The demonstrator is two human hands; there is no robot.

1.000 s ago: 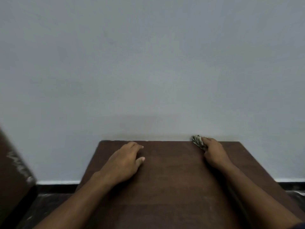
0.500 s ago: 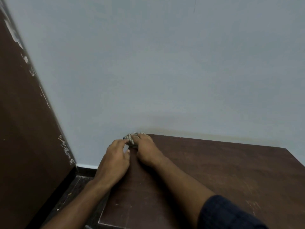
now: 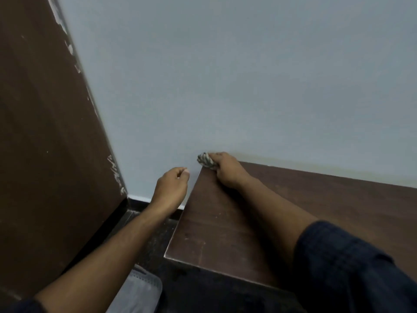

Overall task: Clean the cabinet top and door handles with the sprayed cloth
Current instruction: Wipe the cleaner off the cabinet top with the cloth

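Observation:
The dark brown cabinet top (image 3: 248,222) fills the lower right and runs up to the wall. My right hand (image 3: 228,172) presses a bunched grey striped cloth (image 3: 205,161) into the top's far left corner, right against the wall. My left hand (image 3: 172,185) hangs loosely curled in the air just left of the cabinet's left edge, off the surface and holding nothing. The cabinet doors and handles are out of sight.
A tall dark brown panel (image 3: 45,132) with chipped edges stands at the left, leaving a narrow gap of dark floor (image 3: 149,240) beside the cabinet. A pale grey wall (image 3: 248,75) rises behind. My knee in grey fabric (image 3: 137,292) shows at the bottom.
My right hand slid the cloth along the back edge from right of the middle to the far left corner. My left hand lifted off the top and moved past its left edge.

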